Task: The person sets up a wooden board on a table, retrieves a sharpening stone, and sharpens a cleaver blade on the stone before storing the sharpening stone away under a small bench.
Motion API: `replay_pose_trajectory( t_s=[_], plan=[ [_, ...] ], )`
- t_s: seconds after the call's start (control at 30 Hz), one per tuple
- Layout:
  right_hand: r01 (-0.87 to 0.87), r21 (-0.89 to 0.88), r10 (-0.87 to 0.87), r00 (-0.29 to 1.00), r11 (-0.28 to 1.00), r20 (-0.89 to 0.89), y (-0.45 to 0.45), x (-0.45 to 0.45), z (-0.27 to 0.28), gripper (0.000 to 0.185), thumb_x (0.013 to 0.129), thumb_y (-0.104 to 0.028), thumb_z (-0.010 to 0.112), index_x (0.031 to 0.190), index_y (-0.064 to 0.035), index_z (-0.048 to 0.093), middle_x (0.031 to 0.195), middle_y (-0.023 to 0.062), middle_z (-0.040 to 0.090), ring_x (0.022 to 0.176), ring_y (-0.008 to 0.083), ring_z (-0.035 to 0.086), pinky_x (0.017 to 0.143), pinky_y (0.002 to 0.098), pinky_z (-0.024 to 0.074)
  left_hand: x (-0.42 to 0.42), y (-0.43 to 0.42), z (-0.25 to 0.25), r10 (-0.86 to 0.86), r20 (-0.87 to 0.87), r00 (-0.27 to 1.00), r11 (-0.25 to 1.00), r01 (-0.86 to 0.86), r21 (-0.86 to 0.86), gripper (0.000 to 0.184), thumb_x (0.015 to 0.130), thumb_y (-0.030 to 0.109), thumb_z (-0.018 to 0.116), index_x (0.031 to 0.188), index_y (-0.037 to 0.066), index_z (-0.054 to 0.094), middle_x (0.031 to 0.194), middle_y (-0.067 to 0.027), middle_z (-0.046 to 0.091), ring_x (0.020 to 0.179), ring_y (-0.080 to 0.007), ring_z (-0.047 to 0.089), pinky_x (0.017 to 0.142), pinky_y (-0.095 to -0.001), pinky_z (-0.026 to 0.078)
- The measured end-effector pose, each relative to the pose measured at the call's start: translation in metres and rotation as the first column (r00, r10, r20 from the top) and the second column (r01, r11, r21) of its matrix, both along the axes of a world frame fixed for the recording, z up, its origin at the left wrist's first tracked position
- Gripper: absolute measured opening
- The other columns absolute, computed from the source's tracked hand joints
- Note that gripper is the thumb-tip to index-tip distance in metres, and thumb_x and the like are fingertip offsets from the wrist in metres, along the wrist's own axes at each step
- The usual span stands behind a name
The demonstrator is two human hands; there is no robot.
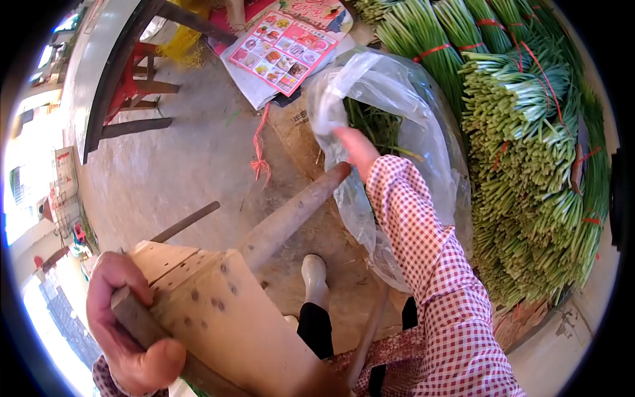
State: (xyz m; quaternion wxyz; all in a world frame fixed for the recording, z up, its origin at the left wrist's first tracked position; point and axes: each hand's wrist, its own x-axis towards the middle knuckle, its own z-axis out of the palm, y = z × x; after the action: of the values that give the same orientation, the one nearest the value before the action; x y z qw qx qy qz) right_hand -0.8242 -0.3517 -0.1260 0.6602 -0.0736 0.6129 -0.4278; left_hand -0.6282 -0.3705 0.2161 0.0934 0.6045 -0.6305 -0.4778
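The left hand (111, 324) clasps a pale wooden, round-legged stool (228, 324), whose far leg (294, 210) could snag the adjacent clear plastic bag (430, 142). I cannot tell the right hand (358, 152)'s grip.

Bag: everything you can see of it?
The bag is clear, thin-looking plastic, crumpled and slack, its mouth open. Dark green leaves show inside. It lies left of the bundled greens in the picture; its base is hidden. The right hand is at the mouth's left edge, blurred, so its grip is unclear.
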Motion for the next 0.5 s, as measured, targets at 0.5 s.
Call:
replay_pose_trajectory(
  t_s=[0.5],
  plan=[
    [-0.489, 0.152, 0.507, 0.771, 0.859, -0.386, 0.138, -0.013, -0.026, 0.029, 0.088, -0.032, 0.046, 0.083, -0.0044, 0.052, 0.075, 0.0099, 0.060, 0.064, 0.0204, 0.056, 0.061, 0.0334, 0.0454, 0.008, -0.036, -0.022, -0.070, 0.061, 0.996, 0.979, 0.081, -0.185, 0.062, 0.060, 0.059, 0.070, 0.082, 0.007, 0.045, 0.071, 0.0052, 0.035, 0.064, -0.0052, 0.033, 0.057, -0.0193, 0.024]
  ],
)
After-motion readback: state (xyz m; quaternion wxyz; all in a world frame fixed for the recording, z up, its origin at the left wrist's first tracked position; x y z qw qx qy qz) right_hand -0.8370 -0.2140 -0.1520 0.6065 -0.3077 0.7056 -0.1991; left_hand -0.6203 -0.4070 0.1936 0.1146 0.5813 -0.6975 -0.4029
